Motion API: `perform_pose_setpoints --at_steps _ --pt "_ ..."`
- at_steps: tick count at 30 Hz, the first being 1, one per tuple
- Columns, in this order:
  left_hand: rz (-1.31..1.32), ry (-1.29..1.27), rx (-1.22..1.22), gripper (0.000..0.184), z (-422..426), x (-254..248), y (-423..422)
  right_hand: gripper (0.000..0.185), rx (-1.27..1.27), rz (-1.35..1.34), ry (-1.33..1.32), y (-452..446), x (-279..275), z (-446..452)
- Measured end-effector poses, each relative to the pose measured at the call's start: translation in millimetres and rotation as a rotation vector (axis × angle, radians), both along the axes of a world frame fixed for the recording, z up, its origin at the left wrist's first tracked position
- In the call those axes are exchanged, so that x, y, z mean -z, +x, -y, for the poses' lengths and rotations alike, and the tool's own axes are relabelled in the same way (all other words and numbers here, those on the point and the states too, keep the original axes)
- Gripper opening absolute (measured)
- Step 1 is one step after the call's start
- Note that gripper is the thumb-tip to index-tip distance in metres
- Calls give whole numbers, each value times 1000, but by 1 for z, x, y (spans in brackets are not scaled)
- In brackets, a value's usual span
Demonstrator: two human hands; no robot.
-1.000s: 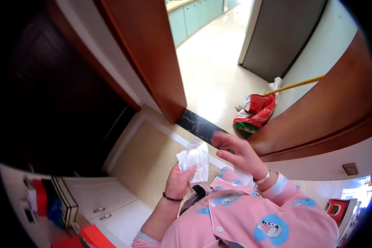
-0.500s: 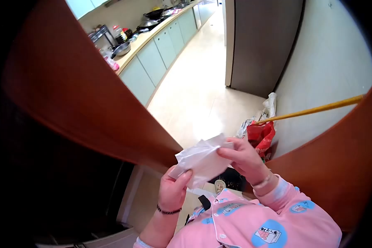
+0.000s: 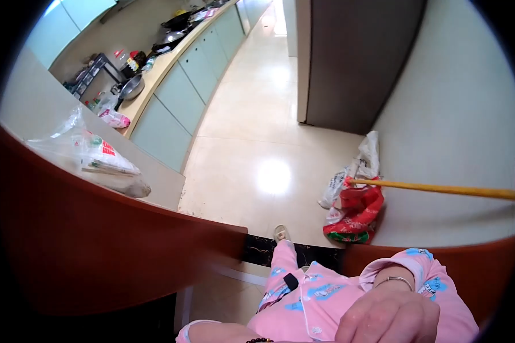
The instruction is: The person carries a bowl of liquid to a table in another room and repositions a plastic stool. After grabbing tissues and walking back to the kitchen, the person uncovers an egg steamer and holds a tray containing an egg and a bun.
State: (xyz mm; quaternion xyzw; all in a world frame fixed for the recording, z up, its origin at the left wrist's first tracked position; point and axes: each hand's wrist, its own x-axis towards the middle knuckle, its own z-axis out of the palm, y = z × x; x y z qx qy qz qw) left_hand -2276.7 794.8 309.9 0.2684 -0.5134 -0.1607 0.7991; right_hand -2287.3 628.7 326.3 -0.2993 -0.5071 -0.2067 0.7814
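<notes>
My right hand (image 3: 386,317) is raised close below the camera, in front of the pink pyjama top (image 3: 326,294). Its back faces me, with the fingers bent and pressed together, and the fingertips run off the lower edge. Whatever it holds, if anything, is hidden. Of my left arm only the forearm (image 3: 220,331) and a dark beaded bracelet (image 3: 260,340) show at the bottom edge; the left hand itself is outside the picture. No white tissue is visible now.
A brown wooden partition (image 3: 114,240) curves along the left, with a plastic bag (image 3: 111,166) behind it. Red and white bags (image 3: 357,214) and a yellow pole (image 3: 435,188) are by the right wall. A kitchen counter (image 3: 171,57) and a dark tall cabinet (image 3: 360,63) stand ahead.
Both hands, which held a folded white tissue in front of me, have come in toward my body. The tissue and left hand have left view. The view has shifted, and a foot shows at the threshold.
</notes>
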Motion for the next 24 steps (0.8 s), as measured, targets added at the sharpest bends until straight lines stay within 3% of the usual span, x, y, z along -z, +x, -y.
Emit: perform_pose_setpoints --at_steps 7,9,13,16,18,24 --pt "239 -79 -29 42 1 -1 117 17 -135 -32 -33 117 -18 5" --pt "257 -78 -26 41 2 -5 141 14 -70 -100 -166 145 -30 12" --pt "221 -59 -26 40 11 -9 169 14 -89 -112 -108 183 -28 13" --pt "209 -76 -92 39 17 -11 179 16 -114 183 -18 205 -22 10" --pt "257 -100 -144 39 23 -13 184 17 -82 -56 -131 201 -36 23" --pt "352 -81 -238 40 40 -13 189 15 -89 1 -151 215 -39 46"
